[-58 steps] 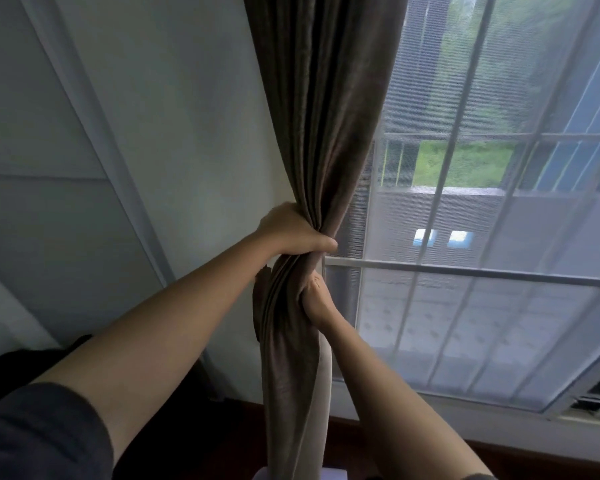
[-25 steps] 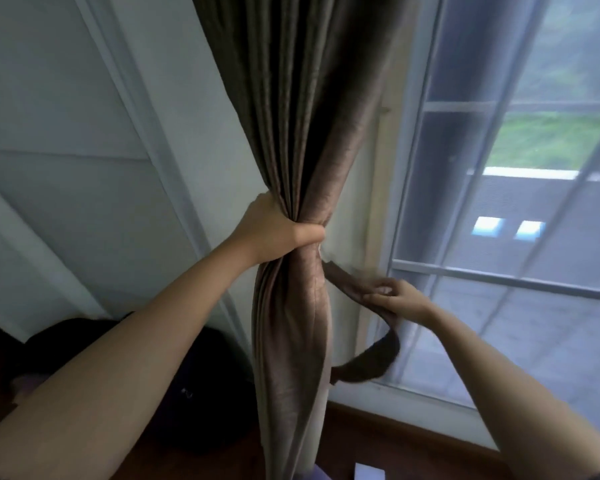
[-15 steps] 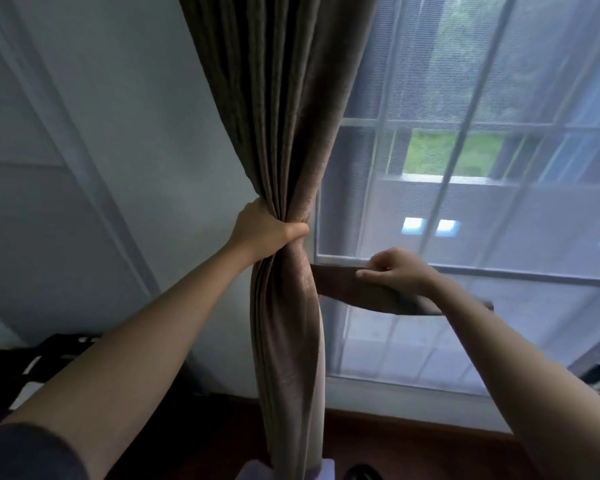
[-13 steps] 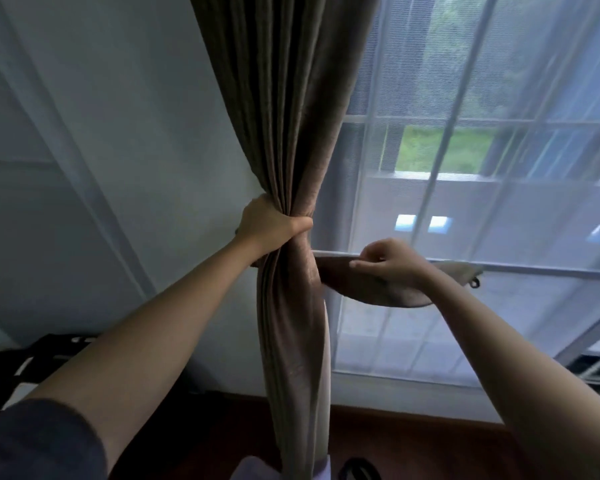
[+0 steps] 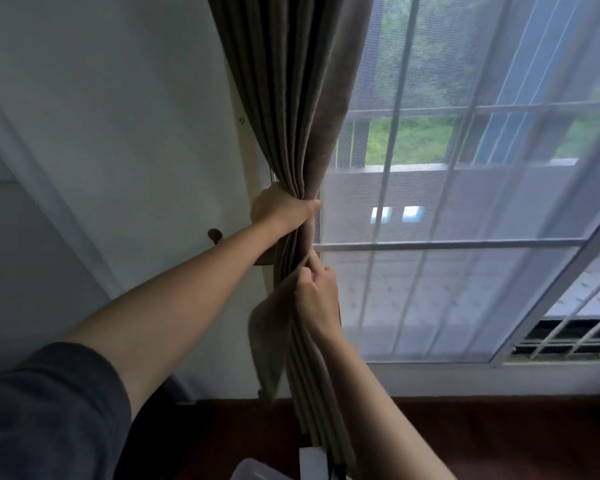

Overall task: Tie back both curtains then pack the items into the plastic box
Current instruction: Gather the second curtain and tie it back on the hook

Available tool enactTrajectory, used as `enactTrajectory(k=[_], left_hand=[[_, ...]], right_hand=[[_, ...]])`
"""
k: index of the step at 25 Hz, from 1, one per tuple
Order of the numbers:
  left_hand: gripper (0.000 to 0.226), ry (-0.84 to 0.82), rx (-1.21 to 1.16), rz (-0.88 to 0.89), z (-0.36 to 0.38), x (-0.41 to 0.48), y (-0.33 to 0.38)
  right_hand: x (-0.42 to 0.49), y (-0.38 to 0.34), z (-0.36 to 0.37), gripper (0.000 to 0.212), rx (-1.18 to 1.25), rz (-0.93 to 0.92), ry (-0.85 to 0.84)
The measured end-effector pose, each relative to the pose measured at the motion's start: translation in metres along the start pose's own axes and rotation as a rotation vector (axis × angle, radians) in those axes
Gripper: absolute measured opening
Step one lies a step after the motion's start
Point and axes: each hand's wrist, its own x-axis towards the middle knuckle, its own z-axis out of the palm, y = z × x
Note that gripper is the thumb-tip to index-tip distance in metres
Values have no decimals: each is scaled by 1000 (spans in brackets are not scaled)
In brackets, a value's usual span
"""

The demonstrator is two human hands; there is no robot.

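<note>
"Why is your left hand (image 5: 280, 209) clamped up there?"

"It's closed around the brown curtain (image 5: 293, 109), squeezing all the pleats into one bunch against the edge of the window (image 5: 465, 209). If I let go, I'd expect the folds to fan out and there'd be nothing neat for the band to go round."

"And the right hand (image 5: 316, 299)?"

"Just below the left, fingers pinched shut on the tieback strap (image 5: 269, 344). The strap is the same brown cloth (easy to mistake for a stray fold), and its loose part hangs down the left side of the bunch. I'm holding it tight to the front of the curtain so it can be drawn round the gathered part."

"Where does it fasten?"

"My guess is the little dark wall hook (image 5: 214, 234) on the white wall (image 5: 136, 133), just left of my forearm. That would explain why I'm gathering the cloth at this height, level with the hook."

"So how far along are you?"

"Early, I'd judge: this curtain isn't secured yet, the other one is out of sight, and I see only a pale corner at the bottom edge that may be the plastic box (image 5: 257, 471); I can't tell for sure."
</note>
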Motion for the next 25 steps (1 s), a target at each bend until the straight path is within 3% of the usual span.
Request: enactTrajectory(k=[3,5,9,13,16,19,21,23,25], left_hand=[[40,-46,-51,-25,-2,2,-1],[38,-91,-81,-32,-4,3,0],[44,-132,-55,-19,-8,4,1],[51,-170,-102,-8,-5,6,-4],[66,-379,-215,82,-15,10,-21],[48,-648,-486,153,-37,11,-57],[53,-589,-673,45,-37,5,-95],[44,-453,-410,3,-27,-8,-129],[40,-457,-80,102,-7,-27,-152]], right_hand=[[0,7,6,61,136,98,47],[-2,5,5,51,86,138,76],[11,-7,6,55,-96,123,148],[26,-14,20,50,-64,157,110],[29,-7,23,47,-153,61,180],[29,-5,20,43,-219,-6,171],[29,-3,18,42,-225,-40,158],[28,4,18,44,-233,-45,141],[26,10,18,44,-244,-29,106]])
